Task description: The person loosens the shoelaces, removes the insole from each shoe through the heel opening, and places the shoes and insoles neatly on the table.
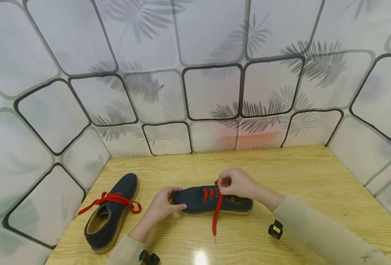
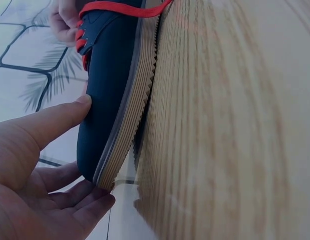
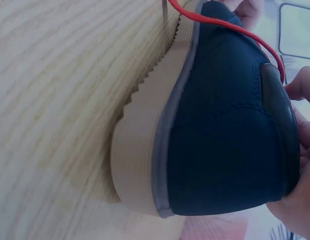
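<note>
A dark blue shoe [image 1: 192, 200] with red laces lies on the table, its toe to the left and its heel to the right. Around the toe, my left hand [image 1: 164, 204] holds it, thumb on the near side and fingers beyond; the left wrist view shows the thumb [image 2: 54, 120] against the upper. My right hand [image 1: 236, 182] is over the top eyelets, its curled fingertips pinching the red lace [image 1: 217, 217]. One lace end hangs over the shoe's near side onto the table. In the right wrist view the heel [image 3: 220, 165] partly covers the right fingers.
Another dark blue shoe [image 1: 99, 232] stands at the left of the wooden table [image 1: 281, 173], its red lace [image 1: 119, 199] tied in a bow. A patterned fabric wall [image 1: 162, 95] encloses the table's back and sides.
</note>
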`<state>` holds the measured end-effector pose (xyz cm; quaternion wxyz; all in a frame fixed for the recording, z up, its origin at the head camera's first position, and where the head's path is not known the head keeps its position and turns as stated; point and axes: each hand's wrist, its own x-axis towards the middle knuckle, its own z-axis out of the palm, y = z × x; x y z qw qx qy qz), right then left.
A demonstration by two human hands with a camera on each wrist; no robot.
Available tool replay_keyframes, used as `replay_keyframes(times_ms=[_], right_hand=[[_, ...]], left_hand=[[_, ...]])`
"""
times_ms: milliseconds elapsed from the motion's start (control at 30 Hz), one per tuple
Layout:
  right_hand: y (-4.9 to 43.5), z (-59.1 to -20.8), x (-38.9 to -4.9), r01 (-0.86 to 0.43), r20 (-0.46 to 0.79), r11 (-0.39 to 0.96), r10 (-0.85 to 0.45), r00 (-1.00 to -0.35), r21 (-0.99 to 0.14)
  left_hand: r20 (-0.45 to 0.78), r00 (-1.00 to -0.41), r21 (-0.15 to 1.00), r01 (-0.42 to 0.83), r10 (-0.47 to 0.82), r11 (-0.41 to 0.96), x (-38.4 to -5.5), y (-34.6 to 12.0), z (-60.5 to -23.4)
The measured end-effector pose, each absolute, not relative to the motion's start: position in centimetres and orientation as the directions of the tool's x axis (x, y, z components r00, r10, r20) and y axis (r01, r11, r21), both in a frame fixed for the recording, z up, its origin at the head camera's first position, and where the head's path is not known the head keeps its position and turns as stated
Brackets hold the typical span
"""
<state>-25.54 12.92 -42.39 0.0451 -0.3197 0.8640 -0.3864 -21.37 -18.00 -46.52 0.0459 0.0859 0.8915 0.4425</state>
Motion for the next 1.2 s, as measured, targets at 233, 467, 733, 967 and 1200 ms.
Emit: replay_keyframes(times_ms=[233, 467, 733, 967, 1200], right_hand=[[13.3, -42.8, -25.7, -0.390, 0.145, 0.402, -0.518, -0.843, -0.829], [13.4, -41.8, -25.9, -0.477, 0.146, 0.442, -0.600, -0.787, -0.760], [13.7, -41.6, -26.2, -0.526, 0.109, 0.480, -0.657, -0.746, -0.702], [14.1, -41.8, -26.1, -0.454, 0.101, 0.426, -0.632, -0.768, -0.783], [14.4, -42.4, -26.3, -0.309, 0.072, 0.350, -0.552, -0.831, -0.884]], left_hand=[[-0.007, -0.981, 0.797, 0.113, 0.195, 0.594, -21.5, -18.0, -46.4], [0.000, -0.981, 0.793, 0.119, 0.196, 0.598, -21.6, -18.0, -46.3], [-0.005, -0.981, 0.788, 0.114, 0.192, 0.605, -21.6, -18.0, -46.4], [-0.020, -0.982, 0.791, 0.100, 0.189, 0.603, -21.5, -17.9, -46.4], [-0.021, -0.981, 0.794, 0.100, 0.191, 0.600, -21.5, -17.9, -46.6]])
